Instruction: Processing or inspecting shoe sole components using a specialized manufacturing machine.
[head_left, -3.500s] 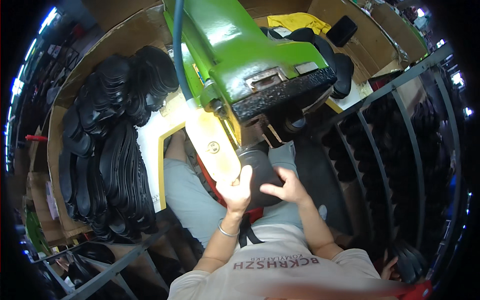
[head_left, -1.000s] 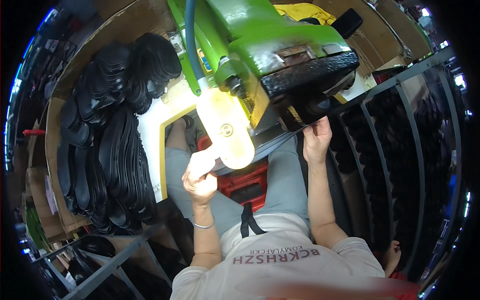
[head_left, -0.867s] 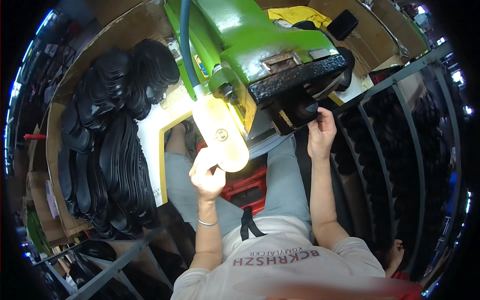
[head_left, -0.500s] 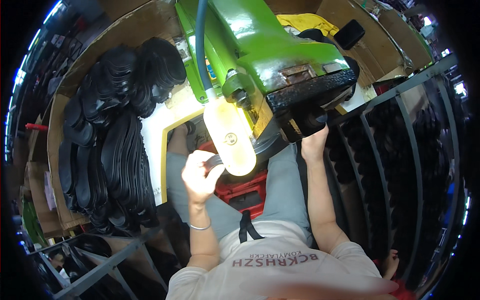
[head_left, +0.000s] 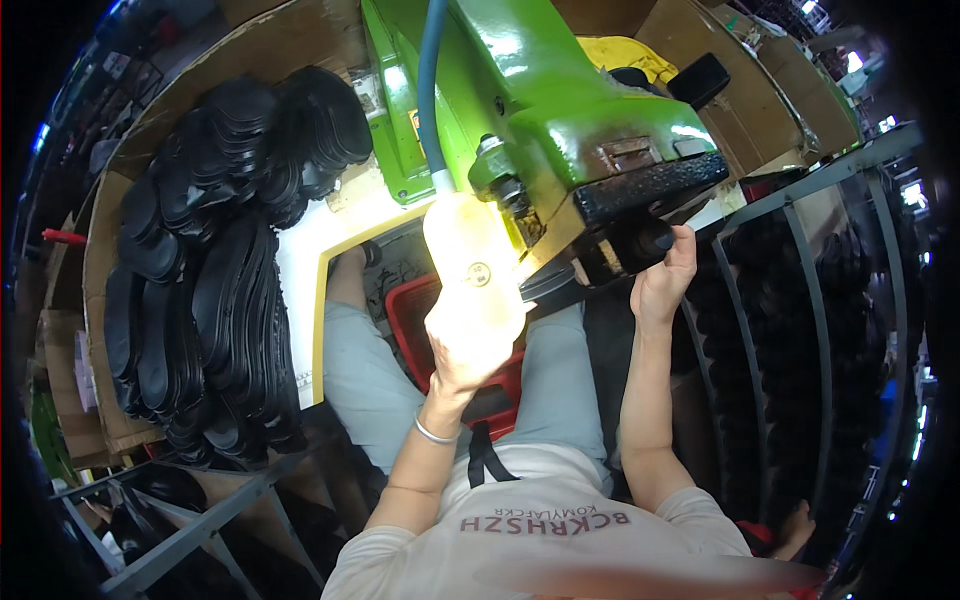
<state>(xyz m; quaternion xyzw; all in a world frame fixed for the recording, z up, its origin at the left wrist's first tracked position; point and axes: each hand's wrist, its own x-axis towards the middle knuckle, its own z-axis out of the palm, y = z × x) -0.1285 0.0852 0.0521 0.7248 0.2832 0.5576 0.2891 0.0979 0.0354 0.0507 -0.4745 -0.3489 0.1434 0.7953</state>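
Under the glowing lamp, my left hand is closed on the near end of a black shoe sole; glare and the lamp hide part of its fingers. The sole runs right, beneath the head of a green machine, where the rest of it is hidden. Beside the machine's black round part, my right hand is curled, with its fingers raised and partly hidden. Whatever it grips there, if anything, I cannot make out.
Stacks of black soles fill a cardboard box on the left. A red crate lies below, between my legs. Metal racks with dark items stand at the right. A yellow cloth lies behind the machine.
My left hand has moved right with the sole, closer to the machine head and under the lamp. My right hand has shifted right and slightly up. The view has shifted a little.
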